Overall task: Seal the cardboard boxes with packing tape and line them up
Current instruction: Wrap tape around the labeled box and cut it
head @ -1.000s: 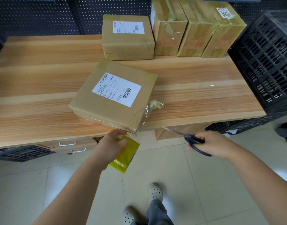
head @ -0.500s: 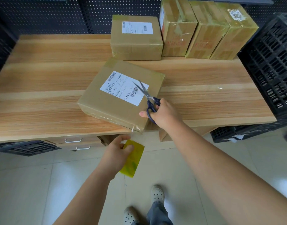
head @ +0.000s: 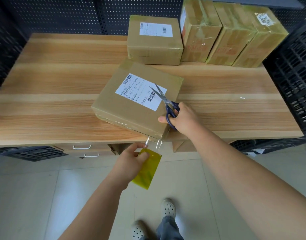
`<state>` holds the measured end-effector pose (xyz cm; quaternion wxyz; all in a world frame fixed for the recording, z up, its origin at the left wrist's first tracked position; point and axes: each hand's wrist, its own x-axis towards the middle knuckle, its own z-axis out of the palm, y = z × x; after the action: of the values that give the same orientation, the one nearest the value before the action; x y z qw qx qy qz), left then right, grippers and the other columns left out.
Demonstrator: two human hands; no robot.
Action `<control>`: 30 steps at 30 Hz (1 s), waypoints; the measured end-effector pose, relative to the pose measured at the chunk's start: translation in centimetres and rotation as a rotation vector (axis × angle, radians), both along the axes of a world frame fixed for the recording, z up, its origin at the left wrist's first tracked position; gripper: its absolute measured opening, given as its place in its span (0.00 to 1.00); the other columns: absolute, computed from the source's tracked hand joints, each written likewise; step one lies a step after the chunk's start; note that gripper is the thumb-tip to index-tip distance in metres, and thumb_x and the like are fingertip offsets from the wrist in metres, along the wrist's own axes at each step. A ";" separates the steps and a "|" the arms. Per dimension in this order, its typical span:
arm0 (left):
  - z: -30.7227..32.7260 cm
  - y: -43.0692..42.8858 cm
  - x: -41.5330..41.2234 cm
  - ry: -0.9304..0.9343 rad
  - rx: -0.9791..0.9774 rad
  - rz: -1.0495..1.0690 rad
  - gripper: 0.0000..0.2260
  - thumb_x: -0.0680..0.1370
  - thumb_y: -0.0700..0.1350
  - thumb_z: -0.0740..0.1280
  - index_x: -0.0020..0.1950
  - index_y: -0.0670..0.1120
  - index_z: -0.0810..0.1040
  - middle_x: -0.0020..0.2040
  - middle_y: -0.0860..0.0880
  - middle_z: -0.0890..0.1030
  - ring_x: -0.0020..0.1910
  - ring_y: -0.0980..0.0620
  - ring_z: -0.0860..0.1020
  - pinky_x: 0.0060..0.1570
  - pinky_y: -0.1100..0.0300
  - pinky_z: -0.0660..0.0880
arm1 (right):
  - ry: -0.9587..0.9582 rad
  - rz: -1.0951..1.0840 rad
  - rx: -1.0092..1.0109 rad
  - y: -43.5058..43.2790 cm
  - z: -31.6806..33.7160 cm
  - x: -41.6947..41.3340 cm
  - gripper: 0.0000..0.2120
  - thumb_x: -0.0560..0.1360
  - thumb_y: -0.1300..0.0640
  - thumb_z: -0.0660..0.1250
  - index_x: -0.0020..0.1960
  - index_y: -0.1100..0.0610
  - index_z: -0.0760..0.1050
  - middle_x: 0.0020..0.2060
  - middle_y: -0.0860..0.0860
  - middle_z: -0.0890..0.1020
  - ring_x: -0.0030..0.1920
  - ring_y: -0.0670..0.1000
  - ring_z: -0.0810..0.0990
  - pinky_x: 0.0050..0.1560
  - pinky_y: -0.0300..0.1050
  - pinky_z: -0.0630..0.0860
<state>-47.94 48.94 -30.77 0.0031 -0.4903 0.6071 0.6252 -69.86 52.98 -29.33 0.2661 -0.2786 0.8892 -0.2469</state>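
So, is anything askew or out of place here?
The front box sits skewed on the table, near corner at the front edge, unlike the boxes lined up behind; uncut tape joins it to the roll.

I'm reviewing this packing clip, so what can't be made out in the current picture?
All in the head view:
Label on the front box: print too small to read.
Tape roll: left hand covers one side.
Scissors handles: partly inside the right hand.
Black crate: cut off by right edge.
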 end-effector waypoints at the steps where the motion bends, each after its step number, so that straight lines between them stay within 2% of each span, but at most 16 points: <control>1: 0.0 0.0 -0.1 0.008 0.003 0.006 0.06 0.78 0.47 0.67 0.50 0.60 0.76 0.50 0.47 0.79 0.43 0.48 0.77 0.43 0.56 0.74 | -0.009 -0.001 -0.004 0.0 0.2 -0.1 0.33 0.60 0.33 0.78 0.51 0.53 0.70 0.48 0.49 0.77 0.47 0.52 0.78 0.47 0.49 0.77; 6: 0.2 0.3 -0.5 0.028 -0.017 0.041 0.08 0.79 0.46 0.66 0.49 0.60 0.75 0.50 0.47 0.78 0.43 0.49 0.76 0.40 0.57 0.73 | 0.026 0.051 0.031 -0.4 0.6 -0.6 0.33 0.61 0.33 0.77 0.52 0.53 0.70 0.47 0.47 0.75 0.46 0.50 0.76 0.42 0.47 0.74; 12: 0.7 0.2 -1.7 0.050 -0.031 0.038 0.07 0.79 0.47 0.66 0.52 0.59 0.75 0.51 0.49 0.80 0.44 0.51 0.77 0.39 0.60 0.72 | 0.084 0.076 0.047 -0.8 1.4 -1.6 0.35 0.59 0.30 0.75 0.54 0.52 0.70 0.50 0.46 0.75 0.49 0.50 0.76 0.49 0.50 0.76; 14: 0.8 0.5 -1.9 0.060 -0.007 0.036 0.07 0.80 0.47 0.65 0.54 0.59 0.75 0.52 0.48 0.80 0.43 0.52 0.76 0.39 0.60 0.72 | 0.077 0.052 -0.003 0.0 2.0 -1.8 0.34 0.58 0.30 0.76 0.53 0.51 0.71 0.49 0.45 0.76 0.47 0.48 0.76 0.47 0.48 0.76; 17: 0.7 0.9 -2.1 0.067 0.010 0.051 0.07 0.80 0.47 0.65 0.55 0.58 0.76 0.53 0.48 0.80 0.42 0.52 0.76 0.37 0.61 0.71 | -0.048 0.019 -0.095 4.1 4.1 -2.2 0.28 0.60 0.35 0.78 0.47 0.52 0.73 0.40 0.44 0.77 0.40 0.45 0.76 0.40 0.43 0.71; 19: 0.9 1.0 -2.3 0.073 0.009 0.049 0.07 0.80 0.46 0.65 0.54 0.59 0.76 0.52 0.48 0.80 0.41 0.53 0.76 0.37 0.62 0.71 | -0.123 0.109 0.042 8.7 4.8 -3.1 0.26 0.61 0.33 0.76 0.42 0.53 0.73 0.33 0.43 0.74 0.35 0.45 0.74 0.38 0.44 0.66; 20: 1.0 1.0 -2.3 0.074 0.003 0.044 0.07 0.80 0.46 0.65 0.53 0.58 0.76 0.52 0.49 0.80 0.40 0.53 0.75 0.37 0.62 0.71 | -0.168 0.148 0.137 11.0 4.7 -3.4 0.29 0.59 0.30 0.75 0.41 0.53 0.74 0.31 0.42 0.74 0.34 0.45 0.73 0.38 0.44 0.66; 22: 1.1 1.1 -2.4 0.079 -0.006 0.042 0.06 0.80 0.46 0.65 0.53 0.58 0.76 0.50 0.49 0.80 0.39 0.54 0.75 0.36 0.62 0.70 | -0.228 0.198 0.300 14.4 3.4 -3.5 0.34 0.53 0.23 0.72 0.40 0.53 0.77 0.30 0.41 0.75 0.34 0.44 0.74 0.39 0.43 0.66; 24: 1.1 1.2 -2.4 0.085 -0.003 0.058 0.03 0.80 0.48 0.64 0.51 0.56 0.76 0.47 0.50 0.79 0.38 0.53 0.74 0.37 0.60 0.70 | -0.345 0.251 0.366 15.6 1.6 -2.8 0.34 0.53 0.25 0.72 0.43 0.54 0.79 0.33 0.43 0.78 0.34 0.44 0.74 0.40 0.41 0.68; 27: 1.0 1.3 -2.4 0.076 -0.019 0.081 0.03 0.81 0.52 0.64 0.49 0.54 0.76 0.43 0.50 0.78 0.37 0.51 0.73 0.38 0.59 0.69 | -0.497 0.311 0.366 14.5 0.4 -1.3 0.38 0.55 0.30 0.66 0.50 0.60 0.79 0.35 0.51 0.77 0.35 0.47 0.72 0.37 0.39 0.65; 30: 0.8 1.4 -2.4 0.066 -0.047 0.098 0.04 0.81 0.50 0.64 0.48 0.54 0.76 0.40 0.51 0.77 0.35 0.52 0.71 0.37 0.59 0.68 | -0.656 0.308 0.324 12.7 -0.2 -0.4 0.33 0.57 0.33 0.69 0.50 0.58 0.78 0.34 0.48 0.76 0.34 0.47 0.71 0.35 0.40 0.62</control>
<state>-50.34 50.33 -30.02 -0.0590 -0.4987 0.5965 0.6261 -70.21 65.66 -29.54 0.6102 -0.2694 0.7324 -0.1365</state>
